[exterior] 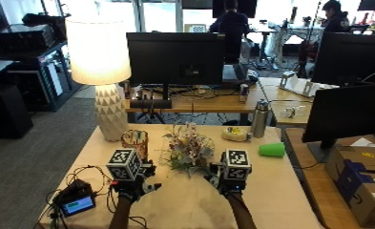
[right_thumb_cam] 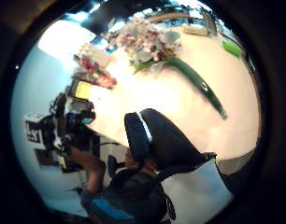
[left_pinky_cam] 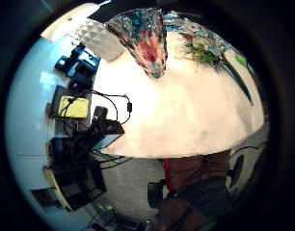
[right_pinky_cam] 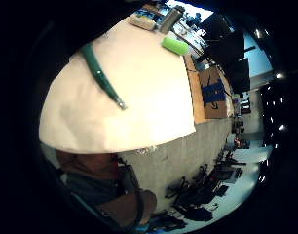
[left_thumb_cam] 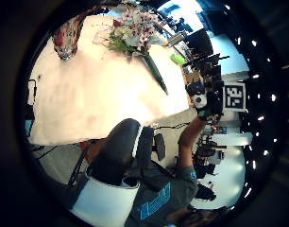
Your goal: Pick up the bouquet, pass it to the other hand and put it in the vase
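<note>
Both gloved hands hover above the cream tablecloth [exterior: 174,205], left hand [exterior: 133,185] and right hand [exterior: 228,183], grasping nothing; finger state cannot be told. Bouquet [exterior: 188,149] lies between them, beside the patterned vase [exterior: 135,141]; green cup [exterior: 272,149] apart.

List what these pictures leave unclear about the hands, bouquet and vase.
- Left hand and right hand: in the outside view the marker cubes cover the fingers, so their pose is unreadable.
- Bouquet stem: hidden behind the right hand in the outside view.
- Vase: its inside is not visible; the palm views show it only from the side.
</note>
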